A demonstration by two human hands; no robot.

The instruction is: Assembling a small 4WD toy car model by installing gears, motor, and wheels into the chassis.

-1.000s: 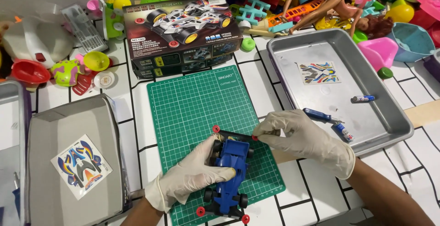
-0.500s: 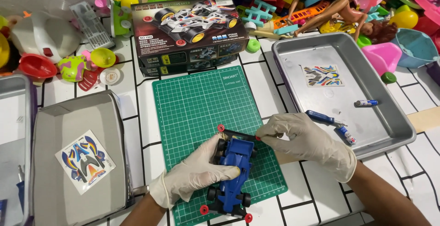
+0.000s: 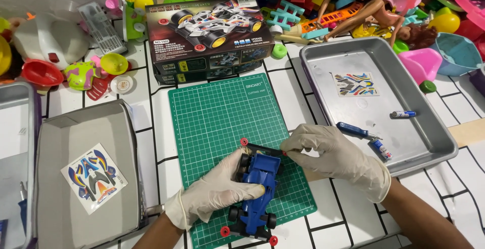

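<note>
1. Resting on the green cutting mat (image 3: 222, 112), the blue toy race car (image 3: 258, 188) looks light, rigid plastic with fragile red rollers; gripping the body sides seems safest.
2. Left hand (image 3: 214, 191) clasps its body; right hand (image 3: 336, 155) pinches the front bumper; both gloved.

Bare green cutting mat (image 3: 222, 112) lies open ahead; kit box (image 3: 209, 32) blocks its far edge.
</note>
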